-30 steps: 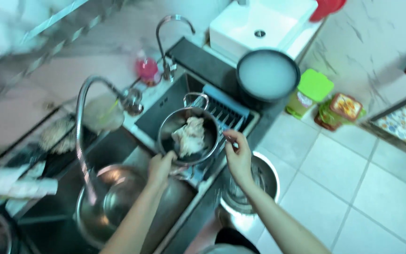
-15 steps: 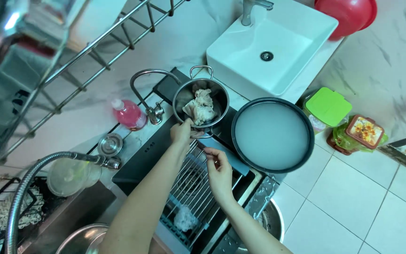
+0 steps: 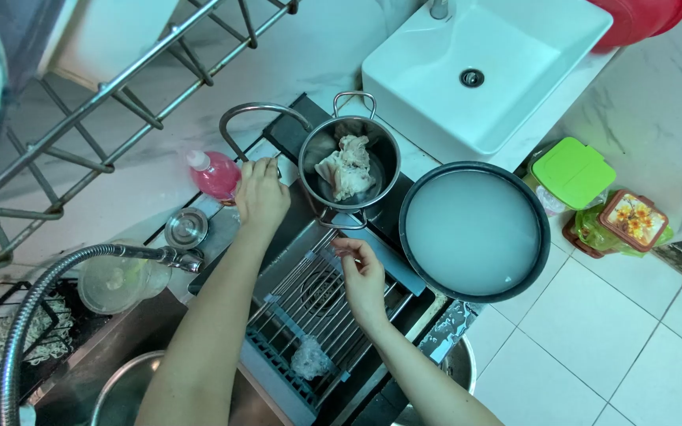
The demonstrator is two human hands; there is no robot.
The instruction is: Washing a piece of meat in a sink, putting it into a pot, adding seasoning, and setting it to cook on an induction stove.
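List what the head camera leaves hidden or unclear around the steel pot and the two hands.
- Left hand: its fingertips and the base of the curved tap it touches are covered by the hand.
- Steel pot: its bottom is hidden under the pale meat; any water cannot be told.
- Right hand: whether it holds anything is too small to tell.
- Steel bowl: cut off by the bottom edge and the left arm.

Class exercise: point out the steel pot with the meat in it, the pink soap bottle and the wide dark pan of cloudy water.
steel pot point(image 3: 385, 150): head view, on its right inner wall.
pink soap bottle point(image 3: 216, 176): head view, on its pink body.
dark pan point(image 3: 475, 231): head view, on the cloudy water inside it.
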